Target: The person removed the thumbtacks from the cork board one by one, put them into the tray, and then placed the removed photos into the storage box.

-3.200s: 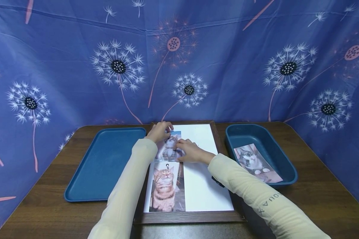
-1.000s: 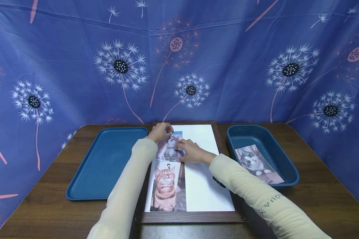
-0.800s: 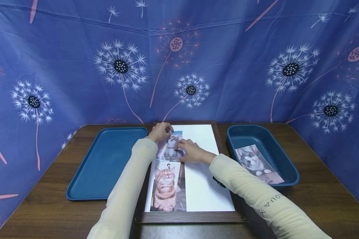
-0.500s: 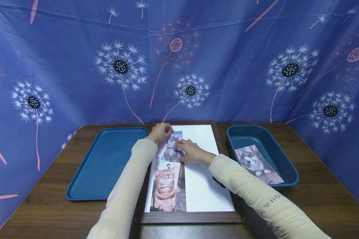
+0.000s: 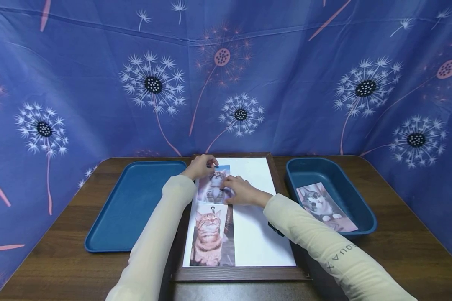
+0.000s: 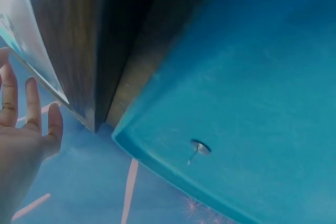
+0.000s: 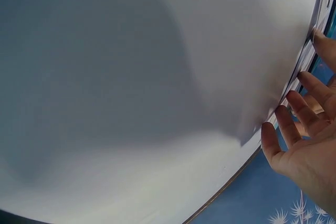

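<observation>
A grey kitten photo (image 5: 214, 193) lies on the upper left of a white board (image 5: 261, 234) in a brown wooden frame. My left hand (image 5: 201, 166) is at its top edge, thumb and forefinger pinching a small thumbtack mostly hidden by the fingertips. In the left wrist view the other fingers (image 6: 32, 100) of that hand extend loosely. My right hand (image 5: 245, 191) rests its fingertips on the photo's right side, fingers spread and slightly bent. Below, an orange cat photo (image 5: 207, 244) is fixed near its top by a silver thumbtack (image 5: 212, 208).
To the left is a flat blue tray (image 5: 129, 209); the left wrist view shows a loose thumbtack (image 6: 200, 147) in it. At the right, a deeper blue bin (image 5: 367, 219) holds another cat photo (image 5: 324, 207). A blue dandelion curtain (image 5: 286, 83) hangs behind the table.
The shiny tack seen at my left fingertips a second ago is now mostly covered by them. My left forearm has shifted slightly left; the right hand stays in place on the photo.
</observation>
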`<action>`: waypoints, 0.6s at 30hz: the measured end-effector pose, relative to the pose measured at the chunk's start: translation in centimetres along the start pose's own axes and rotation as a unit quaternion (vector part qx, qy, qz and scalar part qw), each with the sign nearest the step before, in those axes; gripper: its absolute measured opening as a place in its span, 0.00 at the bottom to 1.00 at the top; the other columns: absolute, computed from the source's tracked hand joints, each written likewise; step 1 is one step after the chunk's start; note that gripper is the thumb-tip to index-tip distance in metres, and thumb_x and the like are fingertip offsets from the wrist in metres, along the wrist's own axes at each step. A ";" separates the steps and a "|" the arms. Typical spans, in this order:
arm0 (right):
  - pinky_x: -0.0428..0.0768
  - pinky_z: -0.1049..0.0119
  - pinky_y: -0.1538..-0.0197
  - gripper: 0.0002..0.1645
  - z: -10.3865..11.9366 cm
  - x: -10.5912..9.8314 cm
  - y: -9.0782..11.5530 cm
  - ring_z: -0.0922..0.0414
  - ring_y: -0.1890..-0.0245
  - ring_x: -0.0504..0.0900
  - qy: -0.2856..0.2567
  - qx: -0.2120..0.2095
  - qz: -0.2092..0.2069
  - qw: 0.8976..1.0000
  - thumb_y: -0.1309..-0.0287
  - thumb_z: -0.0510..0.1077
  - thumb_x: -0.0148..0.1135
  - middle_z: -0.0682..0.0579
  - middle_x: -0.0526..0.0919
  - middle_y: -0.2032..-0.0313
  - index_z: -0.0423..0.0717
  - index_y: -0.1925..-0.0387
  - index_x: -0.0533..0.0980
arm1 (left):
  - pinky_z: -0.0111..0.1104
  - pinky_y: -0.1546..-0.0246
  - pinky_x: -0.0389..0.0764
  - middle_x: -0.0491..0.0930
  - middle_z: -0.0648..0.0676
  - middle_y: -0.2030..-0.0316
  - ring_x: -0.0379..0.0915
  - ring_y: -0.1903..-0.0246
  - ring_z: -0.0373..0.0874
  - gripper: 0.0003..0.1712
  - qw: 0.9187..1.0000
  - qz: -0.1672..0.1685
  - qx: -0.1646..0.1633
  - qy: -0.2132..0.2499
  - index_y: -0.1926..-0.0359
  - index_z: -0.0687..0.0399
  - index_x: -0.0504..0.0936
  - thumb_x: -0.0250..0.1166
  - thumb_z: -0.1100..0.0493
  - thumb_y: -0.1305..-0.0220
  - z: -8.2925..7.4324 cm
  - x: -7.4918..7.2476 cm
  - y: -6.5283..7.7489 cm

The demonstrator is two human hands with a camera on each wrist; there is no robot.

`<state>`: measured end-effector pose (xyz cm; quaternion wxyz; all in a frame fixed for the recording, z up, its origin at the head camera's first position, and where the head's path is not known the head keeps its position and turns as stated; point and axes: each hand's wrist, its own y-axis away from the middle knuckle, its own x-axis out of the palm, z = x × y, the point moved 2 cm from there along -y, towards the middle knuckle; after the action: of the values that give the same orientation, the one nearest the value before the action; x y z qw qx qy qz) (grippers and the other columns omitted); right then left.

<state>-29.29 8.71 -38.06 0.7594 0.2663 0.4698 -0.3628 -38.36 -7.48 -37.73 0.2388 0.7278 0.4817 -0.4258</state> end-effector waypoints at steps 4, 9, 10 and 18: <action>0.62 0.40 0.43 0.26 -0.1 0.0 -0.1 0.45 0.43 0.64 0.000 0.001 0.001 1.000 0.48 0.49 0.64 0.47 0.67 0.40 0.47 0.47 0.72 | 0.44 0.52 0.64 0.77 0.52 0.69 0.70 0.67 0.45 0.11 1.000 0.000 0.009 0.001 0.58 0.56 0.79 0.59 0.64 0.44 0.1 -0.3 0.1; 0.62 0.40 0.43 0.26 -0.3 0.1 -0.1 0.45 0.43 0.65 0.001 0.000 0.000 1.000 0.48 0.49 0.64 0.47 0.67 0.41 0.47 0.47 0.72 | 0.38 0.58 0.68 0.78 0.52 0.69 0.70 0.66 0.45 0.12 1.000 0.000 0.022 0.005 0.58 0.56 0.80 0.59 0.64 0.45 0.4 -0.9 0.5; 0.62 0.40 0.43 0.26 -0.3 0.0 -0.1 0.45 0.43 0.65 0.001 -0.001 -0.001 1.000 0.48 0.49 0.64 0.47 0.67 0.41 0.47 0.47 0.72 | 0.37 0.59 0.68 0.78 0.52 0.69 0.70 0.66 0.45 0.12 1.000 0.000 0.024 0.007 0.58 0.57 0.80 0.59 0.64 0.45 0.4 -1.1 0.6; 0.61 0.40 0.42 0.26 -0.2 0.2 -0.1 0.45 0.42 0.64 -0.001 -0.003 0.001 1.000 0.47 0.49 0.63 0.47 0.66 0.40 0.47 0.47 0.72 | 0.34 0.66 0.69 0.78 0.53 0.69 0.70 0.68 0.45 0.11 0.999 -0.009 0.041 0.009 0.61 0.59 0.81 0.59 0.65 0.46 1.0 -2.0 1.5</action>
<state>-29.41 8.77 -38.29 0.7609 0.2639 0.4700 -0.3613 -37.73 -9.94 -36.66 0.2006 0.7365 0.4727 -0.4403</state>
